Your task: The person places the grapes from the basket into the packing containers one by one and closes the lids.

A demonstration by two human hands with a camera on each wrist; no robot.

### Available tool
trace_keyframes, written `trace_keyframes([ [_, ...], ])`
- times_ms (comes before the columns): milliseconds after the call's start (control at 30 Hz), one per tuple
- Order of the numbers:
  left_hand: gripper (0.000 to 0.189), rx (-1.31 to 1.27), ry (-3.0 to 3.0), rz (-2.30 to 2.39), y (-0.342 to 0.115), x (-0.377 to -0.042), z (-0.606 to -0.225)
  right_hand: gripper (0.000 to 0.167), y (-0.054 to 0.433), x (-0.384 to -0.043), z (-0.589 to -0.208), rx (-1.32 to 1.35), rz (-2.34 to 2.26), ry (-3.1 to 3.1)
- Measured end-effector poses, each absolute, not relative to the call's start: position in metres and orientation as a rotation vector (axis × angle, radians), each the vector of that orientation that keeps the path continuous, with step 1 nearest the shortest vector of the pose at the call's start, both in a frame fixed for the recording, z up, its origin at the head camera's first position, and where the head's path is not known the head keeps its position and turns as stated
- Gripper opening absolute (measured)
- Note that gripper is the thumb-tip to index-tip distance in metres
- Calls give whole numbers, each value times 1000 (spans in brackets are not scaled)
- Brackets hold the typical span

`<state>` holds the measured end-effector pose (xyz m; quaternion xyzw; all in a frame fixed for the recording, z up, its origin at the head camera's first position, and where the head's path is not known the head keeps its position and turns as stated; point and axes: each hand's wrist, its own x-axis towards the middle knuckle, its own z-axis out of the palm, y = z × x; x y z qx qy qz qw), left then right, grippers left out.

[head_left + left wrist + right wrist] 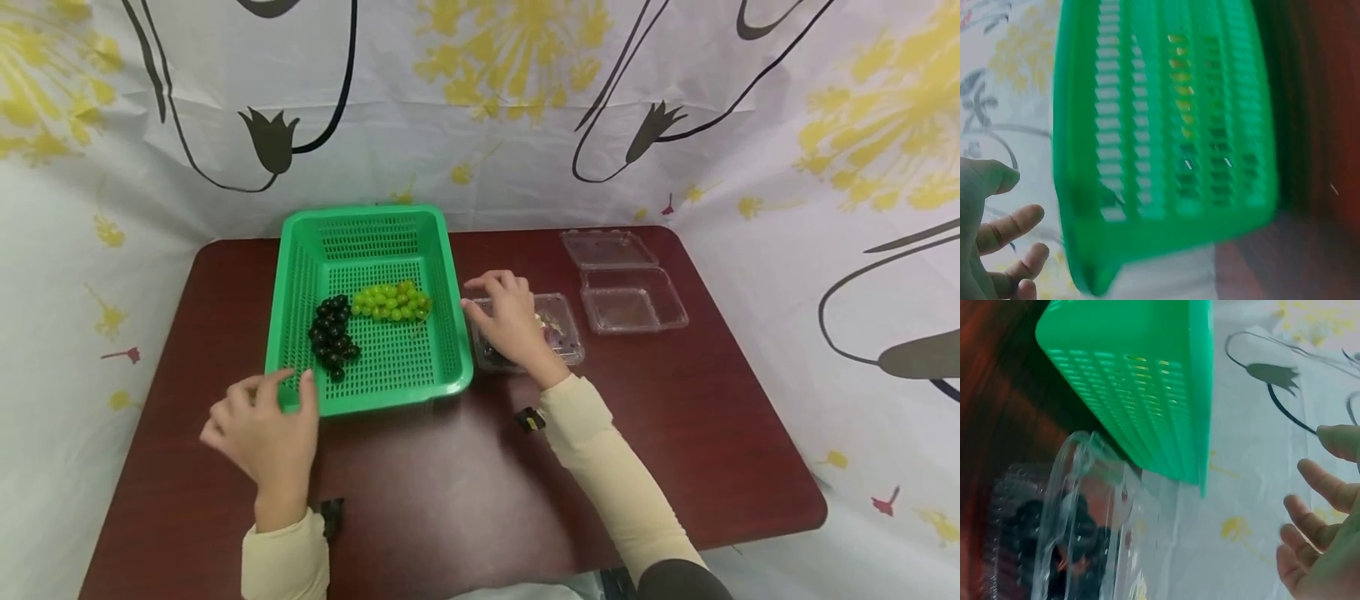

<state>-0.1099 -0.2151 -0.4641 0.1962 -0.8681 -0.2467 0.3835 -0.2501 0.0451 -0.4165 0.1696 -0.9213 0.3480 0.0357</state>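
A green plastic basket [450, 333] stands on the table with a bunch of black grapes [330, 333] and a bunch of green grapes [390, 302] inside. My left hand [266, 425] hovers near the basket's front left corner, fingers loosely bent with nothing between them. To the right of the basket, my right hand [510, 317] is above a clear plastic clamshell box [566, 333], its fingers parted and holding nothing. In the right wrist view, dark round fruit [1079, 531] shows through that clear box, whose lid [1054, 506] is visible. The hand covers part of the box in the head view.
A second clear clamshell box [633, 300] lies with its lid opened back at the table's far right. The dark red table [465, 475] has a white patterned cloth [510, 167] hanging behind and beside it. Small black devices sit at both wrists.
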Motion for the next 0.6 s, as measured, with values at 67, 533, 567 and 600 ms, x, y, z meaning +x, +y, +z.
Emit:
trace_keyframes([
  [67,36,584,-2214,-663,-223,-104,-469,36,35,-253,-419,540,964,-2882],
  [533,48,859,-2345,-822,-242,-97,-488,35,-8,-297,-438,685,288,-3192],
  [567,49,864,-2344,-837,-242,-98,-489,34,-11,-299,-439,687,230,-3206],
  [600,49,869,-2343,-852,-242,-98,-490,34,-14,-302,-442,687,162,-3215],
])
